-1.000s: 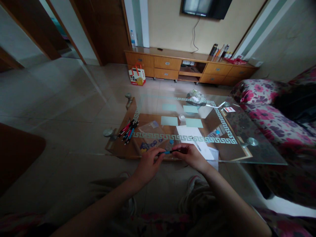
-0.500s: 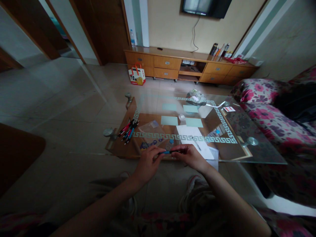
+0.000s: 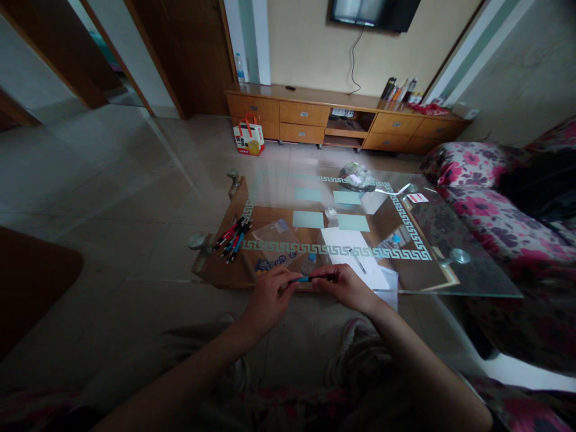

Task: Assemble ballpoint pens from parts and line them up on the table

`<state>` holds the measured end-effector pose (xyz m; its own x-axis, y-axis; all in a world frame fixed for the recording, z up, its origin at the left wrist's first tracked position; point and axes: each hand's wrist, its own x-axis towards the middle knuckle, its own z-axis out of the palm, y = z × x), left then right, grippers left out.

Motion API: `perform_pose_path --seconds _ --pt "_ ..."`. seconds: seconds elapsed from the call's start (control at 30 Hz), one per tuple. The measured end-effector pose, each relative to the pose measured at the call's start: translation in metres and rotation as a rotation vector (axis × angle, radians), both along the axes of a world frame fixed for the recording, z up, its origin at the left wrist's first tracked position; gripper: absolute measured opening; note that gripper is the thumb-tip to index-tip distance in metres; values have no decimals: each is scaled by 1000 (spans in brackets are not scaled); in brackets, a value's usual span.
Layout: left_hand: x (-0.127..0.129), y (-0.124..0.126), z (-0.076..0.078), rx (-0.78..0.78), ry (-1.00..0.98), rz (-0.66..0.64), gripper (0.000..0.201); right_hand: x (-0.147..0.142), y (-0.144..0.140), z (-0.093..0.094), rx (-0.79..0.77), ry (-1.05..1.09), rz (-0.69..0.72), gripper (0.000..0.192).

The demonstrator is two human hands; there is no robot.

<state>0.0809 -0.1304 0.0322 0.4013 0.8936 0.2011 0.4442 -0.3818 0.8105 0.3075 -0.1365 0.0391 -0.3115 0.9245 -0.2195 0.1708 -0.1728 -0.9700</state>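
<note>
blue barrel, dark towards its ends: a slim pen (image 3: 305, 279) lies almost level between the two hands, at the near edge of the glass table (image 3: 477, 282) and seemingly held up off it. the left hand (image 3: 271, 294) pinches one end between thumb and fingers, and the right hand (image 3: 344, 285) grips the other the same way, so both are closed on the one pen. with an end in each hand, it probably sits steady and can be turned or pulled along its length without slipping; the wrists come in from either side, which likely keeps the middle in plain sight.

the heap of pens (image 3: 234, 237) lies by the table's left side, just within the left hand's reach, i'd judge, and off the space in front of the person. white paper (image 3: 333, 238) is spread nearer the right hand, with a single dark pen (image 3: 359, 262) lying slantwise on it.

as for looks, the held pen shows only a short bright blue stretch; the fingers cover much of the rest, and its tip and any clip are too small or hidden to tell.
</note>
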Motion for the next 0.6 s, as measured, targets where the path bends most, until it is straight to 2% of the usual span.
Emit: perform_pose_path --seconds 0.2,0.43,0.5,0.6 --pt "-1 1 -2 -4 36 -25 21 -1 1 -4 31 -34 37 30" --pt "1 -2 -6 -29 185 -92 27 1 6 -2 35 -49 96 35" --pt "0 -3 -7 -27 193 -90 26 13 15 -2 29 -89 39 40" --pt "-2 -3 -7 -16 191 -43 24 44 32 -8 186 -374 -227 38"
